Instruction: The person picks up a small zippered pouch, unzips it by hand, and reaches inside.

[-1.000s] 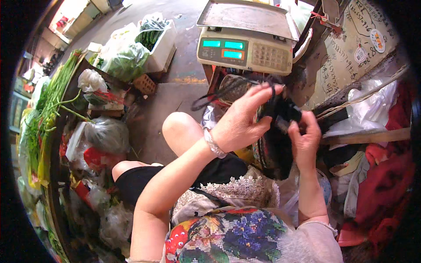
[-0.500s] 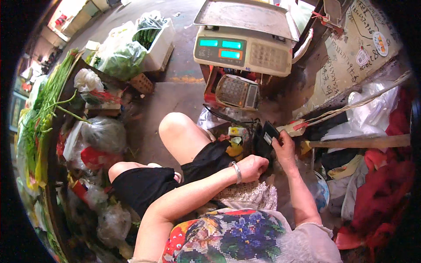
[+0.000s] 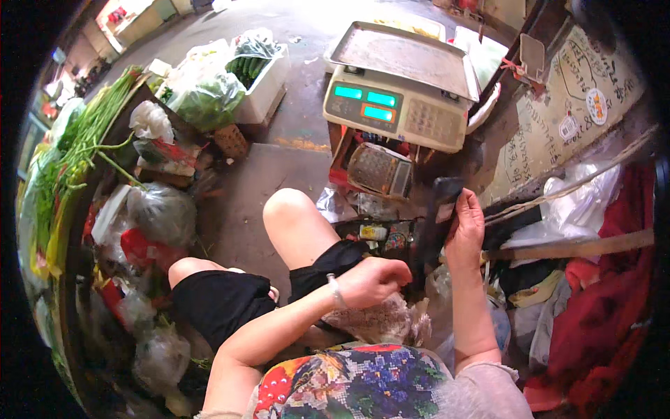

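My right hand (image 3: 464, 227) is raised in front of my right knee side, its fingers closed on the edge of a flat black phone-sized thing (image 3: 447, 188). A pale patch shows on it, but blur hides its exact kind. Lower and to the left, my left hand (image 3: 377, 283) is curled closed above my lap, with a bracelet at the wrist. What its fingers hold, if anything, is hidden. Dark, blurred material lies between the two hands. Past them, a calculator (image 3: 380, 171) rests below a weighing scale (image 3: 394, 108) with lit displays and a metal pan (image 3: 401, 52).
Green vegetables (image 3: 84, 160) line the left side, beside several plastic bags (image 3: 164, 213). A white box (image 3: 269, 84) holds cucumbers at the far left. On the right are a wooden bar (image 3: 572, 248), a rope (image 3: 579, 181), a written-on board (image 3: 558, 105) and red cloth (image 3: 600, 314).
My right hand has risen and moved slightly away with the black thing, which has turned. My left hand has shifted left and a little nearer to me. The whole view has shifted slightly.
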### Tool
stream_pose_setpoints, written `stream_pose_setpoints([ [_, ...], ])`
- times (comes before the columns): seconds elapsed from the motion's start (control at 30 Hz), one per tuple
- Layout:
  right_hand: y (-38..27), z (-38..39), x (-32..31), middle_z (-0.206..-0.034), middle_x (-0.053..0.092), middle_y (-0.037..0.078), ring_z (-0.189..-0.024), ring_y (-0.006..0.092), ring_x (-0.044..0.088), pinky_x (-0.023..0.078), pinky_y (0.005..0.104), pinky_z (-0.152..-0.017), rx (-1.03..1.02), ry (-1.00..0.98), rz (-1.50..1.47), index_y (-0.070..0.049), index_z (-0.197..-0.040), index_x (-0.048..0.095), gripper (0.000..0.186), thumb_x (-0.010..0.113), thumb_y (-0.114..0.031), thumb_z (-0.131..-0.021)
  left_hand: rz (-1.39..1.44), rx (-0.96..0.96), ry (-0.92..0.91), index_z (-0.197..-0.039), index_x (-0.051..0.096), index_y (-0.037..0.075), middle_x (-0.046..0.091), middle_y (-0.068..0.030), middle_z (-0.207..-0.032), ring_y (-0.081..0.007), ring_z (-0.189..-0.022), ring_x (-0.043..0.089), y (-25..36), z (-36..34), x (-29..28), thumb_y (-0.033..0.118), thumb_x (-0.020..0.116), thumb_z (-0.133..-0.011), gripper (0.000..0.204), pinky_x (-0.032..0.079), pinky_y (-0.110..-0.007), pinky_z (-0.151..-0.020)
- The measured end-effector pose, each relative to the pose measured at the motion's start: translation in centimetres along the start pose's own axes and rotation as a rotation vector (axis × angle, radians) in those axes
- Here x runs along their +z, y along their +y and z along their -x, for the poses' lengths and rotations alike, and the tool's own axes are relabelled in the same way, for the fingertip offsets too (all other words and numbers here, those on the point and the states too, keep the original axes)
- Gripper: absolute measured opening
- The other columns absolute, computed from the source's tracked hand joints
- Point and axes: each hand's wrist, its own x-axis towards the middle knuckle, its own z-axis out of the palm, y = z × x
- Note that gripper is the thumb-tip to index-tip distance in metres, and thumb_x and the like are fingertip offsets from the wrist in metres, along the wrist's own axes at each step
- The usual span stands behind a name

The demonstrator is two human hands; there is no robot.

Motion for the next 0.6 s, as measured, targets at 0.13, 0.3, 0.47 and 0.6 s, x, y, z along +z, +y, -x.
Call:
stream_pose_setpoints([
  [0.13,2.1,-0.7,1.5,-0.08,0.053,0.001,-0.064,0.0115,0.049,0.04,0.0262,-0.057,0.335,-0.543,-0.621,-0.007,-0.12,0.054,0.037,0.055,-0.035,-0.096,0.533,-0.051,0.208,-0.12,0.054,0.003,0.063,-0.0046,-0.101,-0.0098,-0.085,0.061,0.8,2.8,-2.0,0.015,0.058,-0.096,0.028,0.051,-0.024,-0.07],
  [0.3,4.2,0.3,7.2,-0.086,0.048,0.002,-0.066,0.0102,0.045,0.038,0.0257,-0.06,0.488,-0.8,-0.791,-0.006,-0.13,0.047,0.056,0.063,-0.041,-0.089,0.383,0.053,0.305,-0.127,0.049,-0.001,0.063,-0.0041,-0.099,-0.0094,-0.082,0.061,-0.2,4.8,-2.4,0.02,0.066,-0.092,0.044,0.052,-0.025,-0.069],
  [0.47,3.7,1.5,10.7,-0.113,0.061,0.012,-0.091,0.0219,0.063,0.055,0.0333,-0.079,0.693,-0.722,-0.723,-0.004,-0.136,0.043,0.057,0.048,-0.044,-0.097,0.738,-0.049,0.183,-0.123,0.054,-0.003,0.065,-0.008,-0.108,-0.0156,-0.094,0.064,2.7,7.4,-3.9,0.014,0.058,-0.096,0.032,0.053,-0.029,-0.081],
  [0.6,-0.2,3.4,13.7,-0.12,0.061,0.018,-0.102,0.0268,0.063,0.054,0.0387,-0.086,0.583,-0.611,-0.461,-0.006,-0.134,0.048,0.065,0.031,-0.057,-0.098,0.826,0.07,0.375,-0.126,0.054,-0.001,0.065,-0.0075,-0.112,-0.0154,-0.096,0.064,4.3,10.2,-3.6,0.013,0.055,-0.096,0.033,0.054,-0.03,-0.081],
])
